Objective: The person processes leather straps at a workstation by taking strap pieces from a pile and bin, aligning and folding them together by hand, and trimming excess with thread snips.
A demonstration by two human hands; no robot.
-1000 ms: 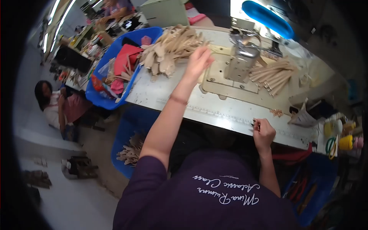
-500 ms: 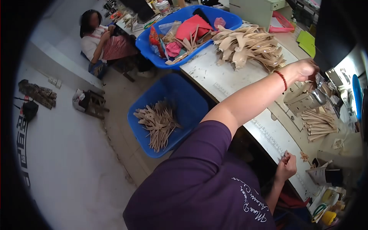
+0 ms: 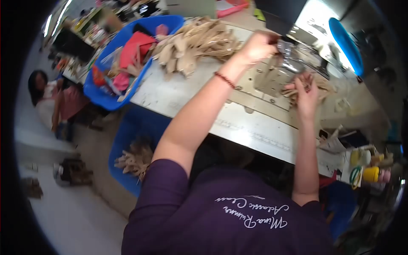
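Left hand (image 3: 258, 46) up at sewing machine (image 3: 289, 63), fingers curled shut round sthg at head/needle area; what exactly is gripped not discernible, motion blur. Right hand (image 3: 307, 91) reaching fwd onto loose strips (image 3: 316, 87) lying just right of machine, fingers part-spread, resting on or picking among them; whether one strip is actually pinched cannot be told. Strips tan, long, narrow, fanned on table (image 3: 238, 123) beside machine bed. Main stock of cut pcs (image 3: 193, 44) heaped at far left of table, touching blue tub (image 3: 104, 100) of mixed scraps; second blue bin (image 3: 140, 140) on floor below table edge w/ more pcs. Another person (image 3: 53, 102) seated well apart at left, not involved. Judgement on doing this step well: take one strip only, not a clump, since fan is loose and neighbours likely to drag along; keep left fingers clear of needle path while holding at head; bring strip in flat and square to bed, edge aligned before feeding; keep right wrist low so sleeve-free forearm does not sweep remaining strips off table. Risks: double pick, skewed feed, fingers too near needle. Thread cones etc at right edge (image 3: 369, 170) not in play.
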